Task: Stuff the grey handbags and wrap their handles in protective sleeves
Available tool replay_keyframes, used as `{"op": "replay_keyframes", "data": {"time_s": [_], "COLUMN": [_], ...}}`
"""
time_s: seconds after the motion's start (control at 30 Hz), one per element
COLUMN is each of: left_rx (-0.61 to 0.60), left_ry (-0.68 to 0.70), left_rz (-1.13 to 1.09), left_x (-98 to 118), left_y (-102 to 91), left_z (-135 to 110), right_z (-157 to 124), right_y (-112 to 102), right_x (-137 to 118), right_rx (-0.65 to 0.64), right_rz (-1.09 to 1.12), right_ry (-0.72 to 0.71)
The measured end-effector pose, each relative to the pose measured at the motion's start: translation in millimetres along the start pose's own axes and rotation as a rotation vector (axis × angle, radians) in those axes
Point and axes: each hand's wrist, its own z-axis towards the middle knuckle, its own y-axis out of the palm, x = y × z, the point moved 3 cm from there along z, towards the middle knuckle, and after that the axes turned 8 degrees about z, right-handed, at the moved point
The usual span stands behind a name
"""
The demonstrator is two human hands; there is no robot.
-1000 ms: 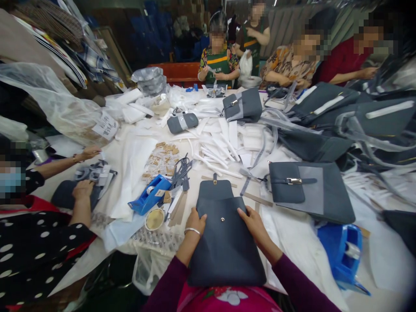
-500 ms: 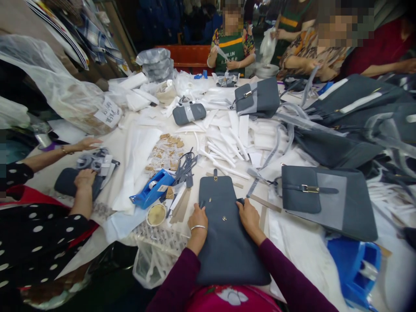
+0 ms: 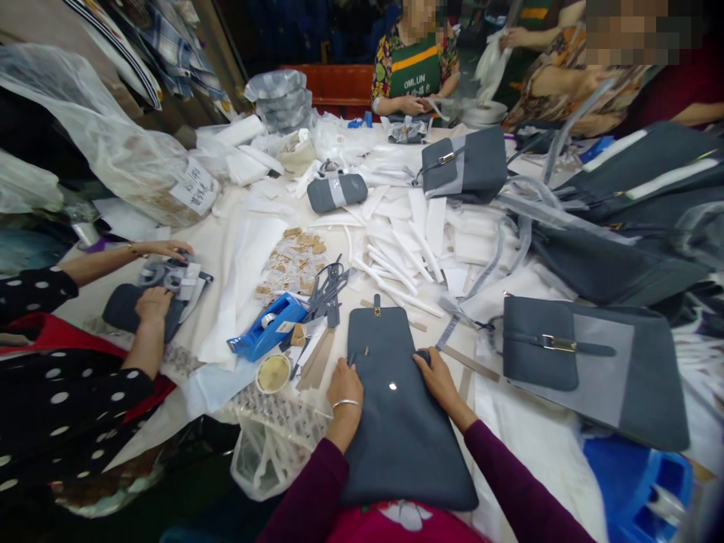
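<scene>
A dark blue-grey bag (image 3: 404,441) lies in front of me, its flap spread away from me, with a short strap and gold buckle at the far end. My left hand (image 3: 345,388) grips its left edge, fingers curled round the side. On the opposite edge, my right hand (image 3: 438,378) holds a dark corner or tab between thumb and fingers. A shiny metal stud (image 3: 393,386) shows on the bag between my hands. Left of the bag are a blue tape dispenser (image 3: 265,328), a round tin (image 3: 272,374) and a bundle of dark straps (image 3: 328,290).
Finished-looking bags (image 3: 599,366) lie to the right, above another blue dispenser (image 3: 639,483). White padding strips (image 3: 396,260) and brown tags (image 3: 294,260) cover mid-table. At left, a co-worker's hand (image 3: 154,304) presses a small dark bag. Other people work across the table.
My view has shifted slightly, so the right-side things sit further right. Both my hands keep their hold on the bag. The left co-worker's far hand has moved toward the small bag's wrapped parts.
</scene>
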Motion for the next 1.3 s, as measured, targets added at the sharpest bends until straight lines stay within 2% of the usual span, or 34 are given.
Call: {"op": "replay_keyframes", "data": {"time_s": [0.07,0.1,0.23,0.37,0.43,0.5,0.57,0.63,0.7,0.8,1.0,1.17,1.23,1.3], "left_rx": [0.070,0.068,-0.019,-0.025,-0.023,-0.017,-0.006,0.007,0.017,0.022,0.029,0.048,0.138,0.268], "left_ry": [0.008,0.011,0.110,0.218,0.221,0.224,0.234,0.243,0.248,0.249,0.240,0.195,0.197,0.308], "left_rz": [0.039,0.049,0.018,-0.041,-0.058,-0.066,-0.067,-0.061,-0.059,-0.067,-0.078,-0.040,-0.024,-0.041], "left_x": [0,0,12,32,37,39,38,36,34,32,33,37,42,51], "left_y": [-0.8,-0.9,-2.1,0.3,4.2,7.5,8.7,8.0,6.5,5.7,6.9,1.4,-3.2,-6.2], "left_z": [1,2,5,2,0,-1,-1,-1,0,1,3,0,-5,-14], "right_z": [-1,-3,-25,-43,-35,-17,4,21,31,35,35,43,45,47], "right_y": [-1,-2,-20,-44,-51,-43,-21,5,25,38,38,43,45,46], "right_x": [3,4,12,16,2,-21,-43,-59,-67,-68,-58,-51,-48,-46], "right_rx": [-0.018,-0.008,0.094,0.148,0.188,0.108,-0.151,-0.440,-0.592,-0.614,-0.564,-0.577,-0.578,-0.566], "right_rz": [0.108,0.141,0.143,-0.117,-0.297,-0.377,-0.328,-0.282,-0.299,-0.338,-0.344,-0.283,-0.250,-0.224], "right_ry": [0.081,0.105,0.162,0.239,0.133,-0.085,-0.284,-0.374,-0.367,-0.307,-0.192,-0.128,-0.116,-0.105]}}
